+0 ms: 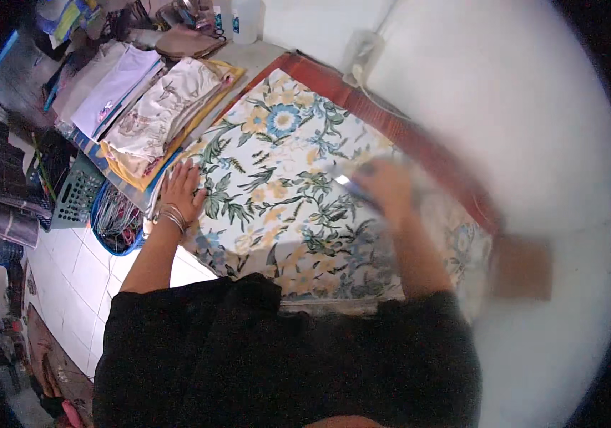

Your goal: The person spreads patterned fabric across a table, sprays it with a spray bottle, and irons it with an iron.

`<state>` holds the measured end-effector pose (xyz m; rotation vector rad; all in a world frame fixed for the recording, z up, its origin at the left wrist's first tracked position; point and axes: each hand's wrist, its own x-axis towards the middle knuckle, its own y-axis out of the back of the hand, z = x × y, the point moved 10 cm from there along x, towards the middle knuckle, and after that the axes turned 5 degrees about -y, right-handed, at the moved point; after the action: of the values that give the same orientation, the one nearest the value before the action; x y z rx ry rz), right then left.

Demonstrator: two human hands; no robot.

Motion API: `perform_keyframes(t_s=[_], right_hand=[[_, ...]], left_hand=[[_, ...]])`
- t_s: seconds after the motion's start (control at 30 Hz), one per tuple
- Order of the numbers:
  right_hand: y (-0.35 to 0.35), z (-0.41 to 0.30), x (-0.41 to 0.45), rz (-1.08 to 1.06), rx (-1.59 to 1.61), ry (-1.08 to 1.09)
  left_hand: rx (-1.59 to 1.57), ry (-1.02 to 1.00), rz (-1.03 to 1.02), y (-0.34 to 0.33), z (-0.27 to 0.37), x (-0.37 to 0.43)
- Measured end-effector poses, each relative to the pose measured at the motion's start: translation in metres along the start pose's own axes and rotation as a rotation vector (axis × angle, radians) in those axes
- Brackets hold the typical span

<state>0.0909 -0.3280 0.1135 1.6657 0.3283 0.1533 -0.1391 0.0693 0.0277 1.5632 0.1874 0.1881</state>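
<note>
A white cloth with blue, yellow and green flowers (pixel 262 176) lies spread over a red mat (pixel 391 123) on the work surface. Flat on the cloth's left edge rests my left hand (pixel 181 188), fingers spread, with bracelets at the wrist. My right hand (pixel 386 184) is closed around a clothes iron (pixel 349 185) on the right part of the cloth. Both hand and iron are blurred; the shiny front of the iron points to the left, and my hand hides most of its body.
Folded clothes (pixel 166 107) are stacked at the upper left, beside a brown cloth item (pixel 190 41). Below them stand a green perforated basket (pixel 78 184) and a blue-rimmed basket of hangers (pixel 118 219). A power socket with a cable (pixel 363 53) is near the wall. Another person's legs (pixel 48 374) show at the lower left.
</note>
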Motion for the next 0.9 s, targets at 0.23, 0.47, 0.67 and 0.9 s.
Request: perform_keyframes(t_s=[0.23, 0.47, 0.67, 0.9], right_hand=[[0.064, 0.083, 0.088, 0.227, -0.133, -0.415], [0.017, -0.118, 0.024, -0.178, 0.021, 0.064], [0.002, -0.245, 0.055, 0.006, -0.12, 0.241], [0.027, -0.223, 0.224, 0.39, -0.088, 0.076]], left_hand=[[-0.048, 0.005, -0.006, 0.01, 0.01, 0.008], [-0.132, -0.065, -0.087, 0.025, -0.007, 0.003], [-0.127, -0.177, -0.039, 0.02, -0.03, -0.003], [-0.292, -0.151, -0.035, 0.024, -0.035, 0.001]])
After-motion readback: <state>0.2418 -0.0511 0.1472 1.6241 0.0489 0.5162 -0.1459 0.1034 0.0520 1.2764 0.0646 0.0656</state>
